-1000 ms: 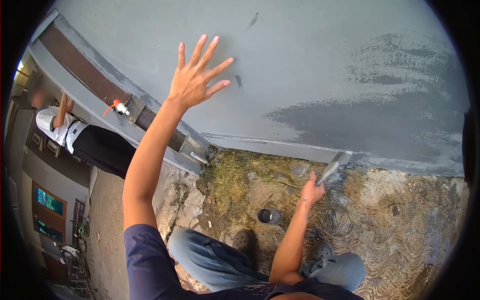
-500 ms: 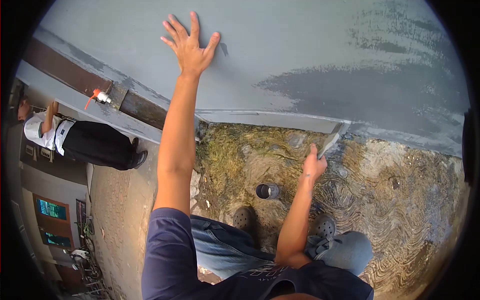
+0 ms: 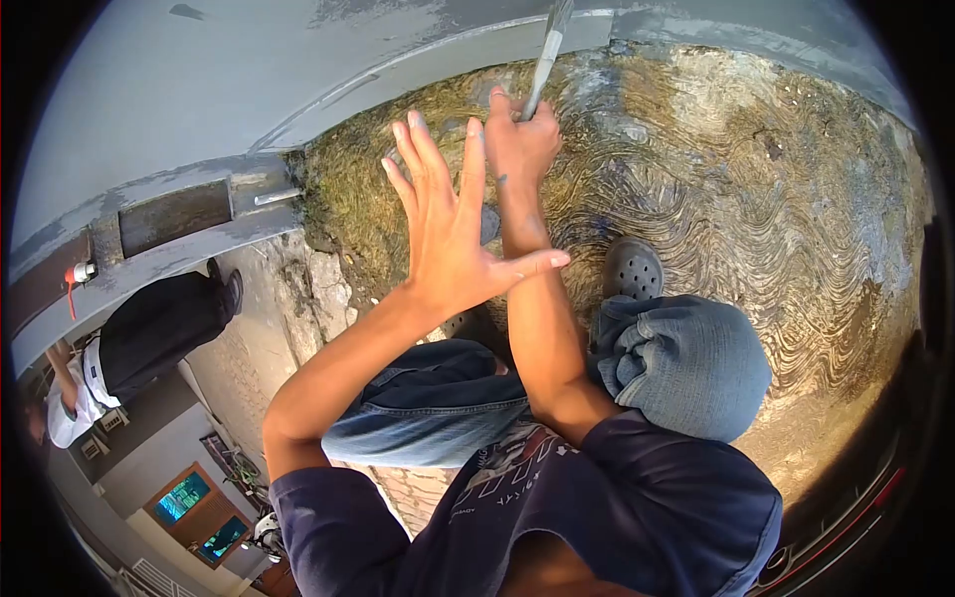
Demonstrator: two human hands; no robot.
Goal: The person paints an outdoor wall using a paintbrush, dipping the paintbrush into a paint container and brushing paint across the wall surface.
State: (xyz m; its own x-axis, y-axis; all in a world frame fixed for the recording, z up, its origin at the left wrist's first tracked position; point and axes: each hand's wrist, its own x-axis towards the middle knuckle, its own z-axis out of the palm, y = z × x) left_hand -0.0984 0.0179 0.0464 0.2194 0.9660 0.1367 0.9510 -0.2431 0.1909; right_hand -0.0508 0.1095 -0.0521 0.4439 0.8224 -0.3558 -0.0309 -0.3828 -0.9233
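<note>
My right hand (image 3: 522, 149) is closed around the handle of a paintbrush (image 3: 545, 68). The brush points up toward the foot of the grey wall (image 3: 229, 99), its bristles overlapping the wall's lower band in the view. My left hand (image 3: 446, 234) is off the wall, fingers spread, holding nothing. It hangs in front of my right forearm, the thumb overlapping that arm. Between them shows a small grey round patch, apparently part of the cup (image 3: 489, 225) on the ground; the rest is hidden. Patches of differing grey mark the wall.
Rough, mossy concrete (image 3: 716, 199) with wavy ridges lies below the wall. My clog (image 3: 634, 269) stands on it beside my bent knee. An orange-handled tap (image 3: 80, 273) juts out at left. Another person (image 3: 164, 328) stands beyond a low ledge, near a house with a motorcycle (image 3: 267, 537).
My left hand has come off the wall and down in front of my right arm. The view has tilted downward, shifting the wall up. The brush remains in my right hand.
</note>
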